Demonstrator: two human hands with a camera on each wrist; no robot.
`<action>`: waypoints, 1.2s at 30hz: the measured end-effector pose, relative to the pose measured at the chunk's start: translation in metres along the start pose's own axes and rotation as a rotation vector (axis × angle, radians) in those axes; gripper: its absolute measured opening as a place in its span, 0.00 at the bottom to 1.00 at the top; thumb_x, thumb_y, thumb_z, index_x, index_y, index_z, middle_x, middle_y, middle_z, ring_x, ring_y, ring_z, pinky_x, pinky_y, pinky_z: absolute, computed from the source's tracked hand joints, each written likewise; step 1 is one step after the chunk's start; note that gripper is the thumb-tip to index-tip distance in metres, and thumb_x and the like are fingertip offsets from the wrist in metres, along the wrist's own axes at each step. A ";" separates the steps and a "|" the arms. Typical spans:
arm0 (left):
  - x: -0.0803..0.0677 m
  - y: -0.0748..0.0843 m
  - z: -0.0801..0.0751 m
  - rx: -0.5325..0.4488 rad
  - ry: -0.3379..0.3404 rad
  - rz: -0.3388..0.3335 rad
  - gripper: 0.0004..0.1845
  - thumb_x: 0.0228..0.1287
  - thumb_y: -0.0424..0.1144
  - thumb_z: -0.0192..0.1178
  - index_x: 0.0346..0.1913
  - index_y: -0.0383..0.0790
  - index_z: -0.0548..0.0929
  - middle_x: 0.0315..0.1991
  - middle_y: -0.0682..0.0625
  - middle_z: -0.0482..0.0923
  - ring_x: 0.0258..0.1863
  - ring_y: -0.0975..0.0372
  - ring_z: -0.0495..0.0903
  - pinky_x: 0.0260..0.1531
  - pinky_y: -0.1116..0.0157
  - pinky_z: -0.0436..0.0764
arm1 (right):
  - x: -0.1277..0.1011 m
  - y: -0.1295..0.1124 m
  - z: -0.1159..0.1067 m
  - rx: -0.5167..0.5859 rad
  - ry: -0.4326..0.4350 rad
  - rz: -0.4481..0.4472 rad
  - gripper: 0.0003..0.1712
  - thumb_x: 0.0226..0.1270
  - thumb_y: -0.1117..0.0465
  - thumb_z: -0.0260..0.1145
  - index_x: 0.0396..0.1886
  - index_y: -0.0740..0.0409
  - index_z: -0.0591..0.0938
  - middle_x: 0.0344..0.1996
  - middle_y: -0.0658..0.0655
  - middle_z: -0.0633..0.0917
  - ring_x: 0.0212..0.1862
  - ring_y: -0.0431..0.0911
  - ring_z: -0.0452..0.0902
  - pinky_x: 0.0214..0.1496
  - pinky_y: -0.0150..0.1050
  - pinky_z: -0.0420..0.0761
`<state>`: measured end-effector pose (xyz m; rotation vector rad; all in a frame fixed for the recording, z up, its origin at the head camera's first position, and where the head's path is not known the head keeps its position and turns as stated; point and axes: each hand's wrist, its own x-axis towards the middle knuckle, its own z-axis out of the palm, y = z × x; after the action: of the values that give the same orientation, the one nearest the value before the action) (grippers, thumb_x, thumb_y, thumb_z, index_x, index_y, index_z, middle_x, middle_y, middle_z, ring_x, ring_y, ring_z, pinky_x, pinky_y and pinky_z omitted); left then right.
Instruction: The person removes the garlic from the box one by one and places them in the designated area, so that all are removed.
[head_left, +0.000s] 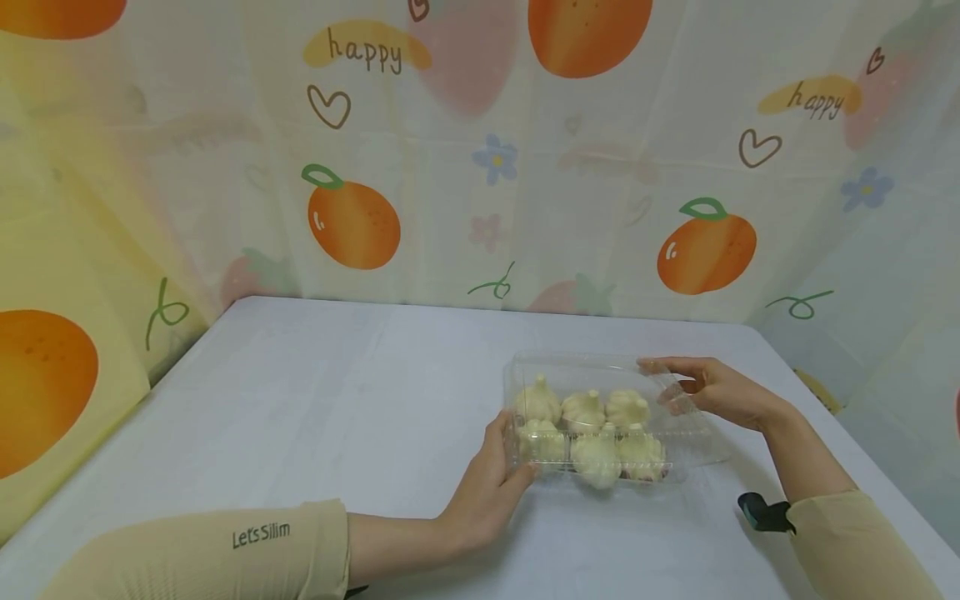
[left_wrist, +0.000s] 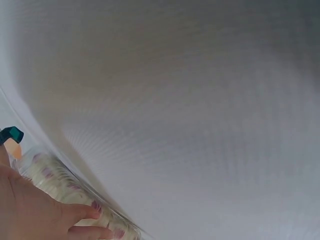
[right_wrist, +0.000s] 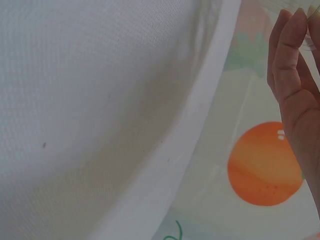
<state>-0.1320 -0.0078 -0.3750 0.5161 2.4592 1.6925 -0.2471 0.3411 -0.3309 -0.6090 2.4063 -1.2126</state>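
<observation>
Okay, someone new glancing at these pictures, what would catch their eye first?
Probably the big oranges printed on the cloth behind the table. Then the clear box of garlic bulbs, right of centre in the head view, between the left hand and the right hand.

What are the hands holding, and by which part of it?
A clear container of garlic bulbs: the left hand grips its left end, the right hand holds its right side.
</observation>
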 end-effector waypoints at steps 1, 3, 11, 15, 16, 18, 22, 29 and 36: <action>0.000 0.000 0.000 0.002 -0.001 0.001 0.37 0.69 0.42 0.46 0.72 0.31 0.40 0.75 0.38 0.41 0.74 0.50 0.46 0.72 0.47 0.49 | 0.000 0.000 0.000 -0.004 0.002 0.001 0.36 0.61 0.64 0.63 0.69 0.56 0.62 0.69 0.67 0.60 0.53 0.59 0.76 0.52 0.35 0.79; -0.001 0.000 0.000 0.005 -0.003 0.001 0.37 0.69 0.41 0.45 0.72 0.31 0.40 0.75 0.39 0.41 0.74 0.50 0.45 0.72 0.47 0.49 | 0.000 -0.001 0.000 -0.006 0.000 0.000 0.36 0.61 0.64 0.63 0.69 0.56 0.62 0.69 0.67 0.60 0.53 0.60 0.75 0.52 0.35 0.79; 0.000 -0.001 -0.001 0.007 0.001 0.009 0.35 0.68 0.38 0.44 0.72 0.32 0.40 0.75 0.39 0.41 0.74 0.50 0.46 0.72 0.48 0.50 | -0.001 -0.003 -0.001 -0.001 -0.013 0.009 0.35 0.62 0.65 0.61 0.69 0.56 0.62 0.70 0.67 0.59 0.53 0.61 0.74 0.51 0.39 0.78; 0.000 0.000 0.000 0.017 -0.001 0.012 0.35 0.68 0.37 0.43 0.72 0.31 0.40 0.75 0.38 0.41 0.74 0.50 0.46 0.72 0.48 0.50 | 0.000 -0.003 -0.001 -0.003 -0.014 0.010 0.35 0.62 0.64 0.62 0.69 0.56 0.63 0.70 0.66 0.59 0.53 0.61 0.75 0.51 0.39 0.79; 0.000 0.000 0.000 0.022 0.000 0.014 0.35 0.68 0.37 0.43 0.72 0.31 0.40 0.75 0.38 0.41 0.74 0.50 0.45 0.72 0.48 0.50 | 0.000 -0.003 -0.001 -0.003 -0.012 0.012 0.35 0.62 0.64 0.62 0.69 0.56 0.63 0.70 0.66 0.59 0.53 0.60 0.75 0.50 0.39 0.79; 0.000 0.000 0.000 0.037 0.003 0.021 0.35 0.68 0.36 0.43 0.71 0.30 0.40 0.74 0.37 0.41 0.74 0.50 0.45 0.72 0.48 0.49 | 0.000 -0.003 -0.001 -0.005 -0.011 0.015 0.36 0.61 0.64 0.62 0.69 0.55 0.63 0.70 0.66 0.60 0.52 0.60 0.75 0.50 0.39 0.79; -0.001 0.001 0.001 0.064 -0.002 0.029 0.35 0.68 0.36 0.42 0.71 0.29 0.39 0.74 0.35 0.40 0.75 0.50 0.42 0.72 0.48 0.47 | 0.000 -0.003 -0.001 -0.008 -0.008 0.021 0.36 0.61 0.64 0.63 0.69 0.54 0.63 0.70 0.65 0.60 0.52 0.59 0.75 0.51 0.40 0.78; -0.002 0.000 0.002 0.080 -0.014 0.031 0.35 0.69 0.36 0.40 0.72 0.30 0.37 0.75 0.36 0.37 0.75 0.50 0.39 0.72 0.48 0.45 | 0.000 -0.003 -0.001 0.001 -0.011 0.017 0.36 0.61 0.64 0.63 0.69 0.55 0.63 0.70 0.66 0.60 0.53 0.59 0.74 0.51 0.40 0.78; -0.002 0.000 0.002 0.101 -0.007 0.032 0.34 0.69 0.36 0.39 0.72 0.30 0.38 0.74 0.36 0.38 0.75 0.50 0.40 0.72 0.48 0.46 | 0.000 -0.003 -0.001 0.001 -0.013 0.011 0.37 0.60 0.64 0.63 0.69 0.55 0.62 0.70 0.66 0.59 0.52 0.59 0.75 0.50 0.38 0.79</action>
<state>-0.1296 -0.0069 -0.3757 0.5740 2.5549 1.5806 -0.2472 0.3401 -0.3277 -0.6006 2.3952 -1.2022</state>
